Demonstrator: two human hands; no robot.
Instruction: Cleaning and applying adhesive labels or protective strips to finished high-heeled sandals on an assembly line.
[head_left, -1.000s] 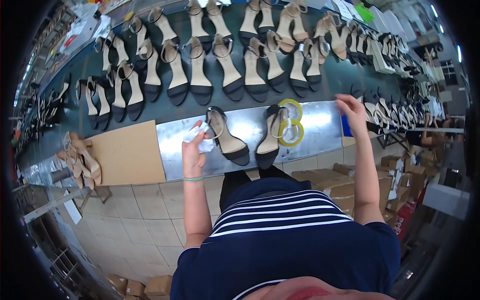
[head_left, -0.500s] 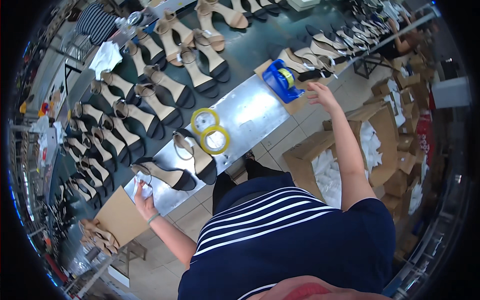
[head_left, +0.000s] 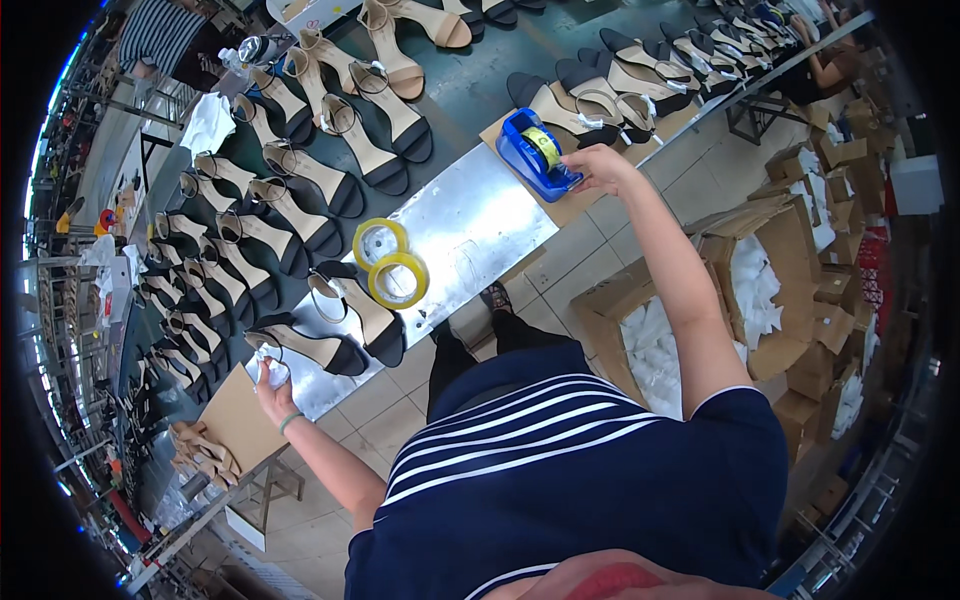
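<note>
My left hand (head_left: 276,398) is closed on a crumpled white wrap (head_left: 270,368) at the heel end of a black-and-beige sandal (head_left: 312,348). Whether the fingers also grip the sandal is hidden. A second sandal (head_left: 368,318) lies right beside it on the metal sheet (head_left: 480,225). Farther right, my right hand (head_left: 604,168) pinches at the cutter end of a blue tape dispenser (head_left: 522,160), next to its yellow tape roll (head_left: 544,146). The clear strip between the fingers is hard to make out. Two loose yellow tape rolls (head_left: 381,243) (head_left: 397,281) lie overlapping between my hands.
Rows of sandals (head_left: 310,180) cover the green table (head_left: 465,95) beyond. A cardboard sheet (head_left: 235,420) lies at the left, near several tan sandals (head_left: 203,455). Open cartons (head_left: 600,300) with white wrapped items stand on the floor at right. Other people (head_left: 165,45) are at the far edges.
My right hand has moved left and closed at the dispenser's end, where it was open and apart before. My left hand keeps the white wrap. The whole view has shifted slightly.
</note>
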